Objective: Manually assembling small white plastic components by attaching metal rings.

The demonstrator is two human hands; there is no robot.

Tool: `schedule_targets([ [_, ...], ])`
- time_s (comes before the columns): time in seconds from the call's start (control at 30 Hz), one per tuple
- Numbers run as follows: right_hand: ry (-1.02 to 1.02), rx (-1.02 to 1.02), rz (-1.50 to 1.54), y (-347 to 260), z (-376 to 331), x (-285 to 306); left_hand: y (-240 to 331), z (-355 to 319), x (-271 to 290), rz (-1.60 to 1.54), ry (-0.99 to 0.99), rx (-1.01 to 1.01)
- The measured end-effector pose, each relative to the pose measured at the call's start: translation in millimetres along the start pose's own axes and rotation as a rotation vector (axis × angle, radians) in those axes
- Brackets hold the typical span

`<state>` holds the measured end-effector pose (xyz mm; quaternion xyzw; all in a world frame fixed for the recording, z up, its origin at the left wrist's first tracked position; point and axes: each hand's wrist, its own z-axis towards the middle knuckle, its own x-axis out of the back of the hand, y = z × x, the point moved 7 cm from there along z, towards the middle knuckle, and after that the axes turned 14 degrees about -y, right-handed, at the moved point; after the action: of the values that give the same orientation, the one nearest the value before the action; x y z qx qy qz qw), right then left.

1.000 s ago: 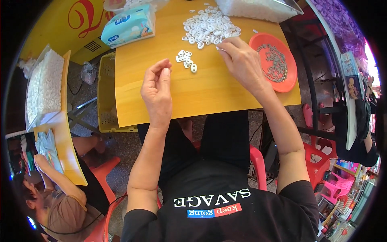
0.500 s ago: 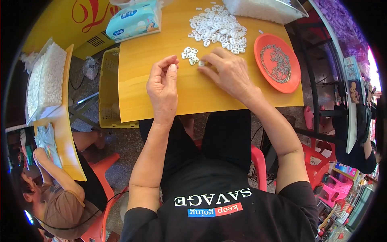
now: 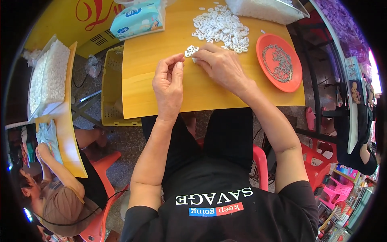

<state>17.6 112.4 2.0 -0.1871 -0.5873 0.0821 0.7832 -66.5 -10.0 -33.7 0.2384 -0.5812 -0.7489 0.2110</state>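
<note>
My left hand is held over the table with fingers curled and thumb drawn against them; anything inside is too small to make out. To its right, my right hand is closed, its thumb and fingertips pinching a small white plastic piece. Just beyond those fingertips lies a little group of white two-holed pieces, partly covered by the hand. A large pile of similar white oval pieces spreads farther back. On the right, a red plate holds many thin grey metal pins.
The yellow table carries a blue tissue pack at back left and a clear bin of white pieces at back right. A yellow crate stands left of it. Another person sits at a side table on the left.
My right hand has moved left and slightly away from me, now covering part of the small group. The left hand stays curled, and the whole view has shifted slightly.
</note>
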Motion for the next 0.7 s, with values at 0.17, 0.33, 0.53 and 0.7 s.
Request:
schedule_targets([
  [0.17, 0.081, 0.005, 0.014, 10.7, -6.5, 0.1, 0.4, -0.7, -2.1, 0.025, -0.014, 0.004],
  [0.33, 0.107, -0.188, 0.409, 25.0, -14.6, 9.0, 3.9, 0.9, -8.0, 0.130, -0.027, -0.037],
  [0.53, 0.114, -0.383, 1.319, 36.0, -32.9, 0.3, 30.9, 7.1, -35.7, 0.363, -0.132, -0.196],
  [0.7, 0.136, -0.453, 1.322, 37.7, -49.9, 4.8, 44.7, 4.0, -62.9, 0.716, -0.233, -0.529],
])
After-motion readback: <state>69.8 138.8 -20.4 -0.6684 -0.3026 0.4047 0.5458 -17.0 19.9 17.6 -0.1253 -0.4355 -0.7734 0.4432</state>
